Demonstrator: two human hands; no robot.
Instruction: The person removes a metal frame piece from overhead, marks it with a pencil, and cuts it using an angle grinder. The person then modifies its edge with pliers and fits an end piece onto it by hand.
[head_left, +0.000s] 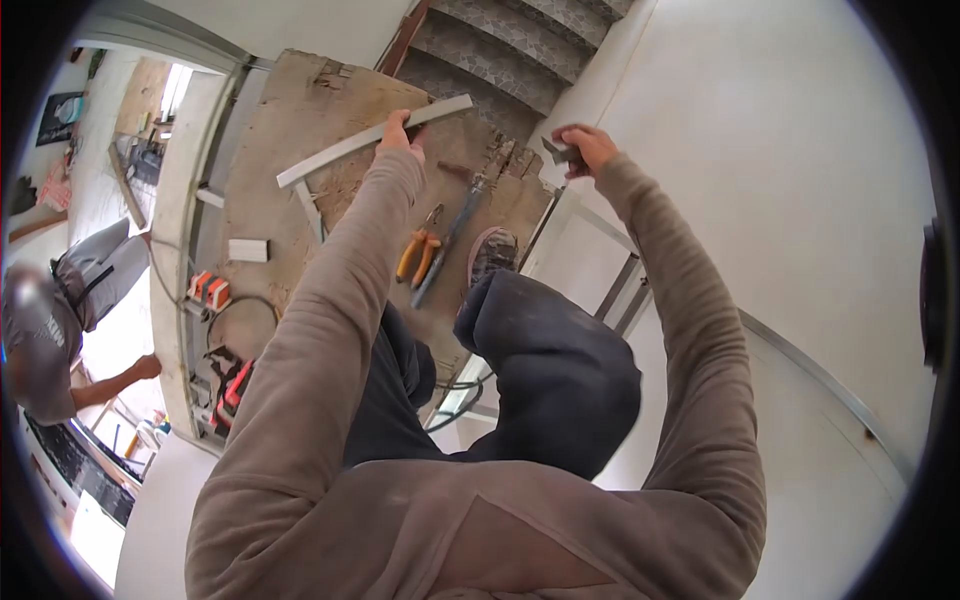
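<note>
My left hand [402, 135] is closed around a long white metal bar [335, 160], held at a slant over the worn wooden board. My right hand [588, 152], off to the right, grips a small dark metal piece [562, 152] whose exact kind I cannot make out. Below my hands on the board lie pliers with orange handles [418, 255] and a hammer with a bluish handle [450, 240]. Another pale strip [309, 210] rests under the bar, partly hidden by my left sleeve.
The wooden board [262, 170] ends beside patterned stairs [490, 50]. A short white block [249, 250], an orange-and-black object [210, 291] and a red tool [234, 388] lie at left near a cable. Another person [60, 330] stands beyond the frame. Metal framing [625, 290] is at right.
</note>
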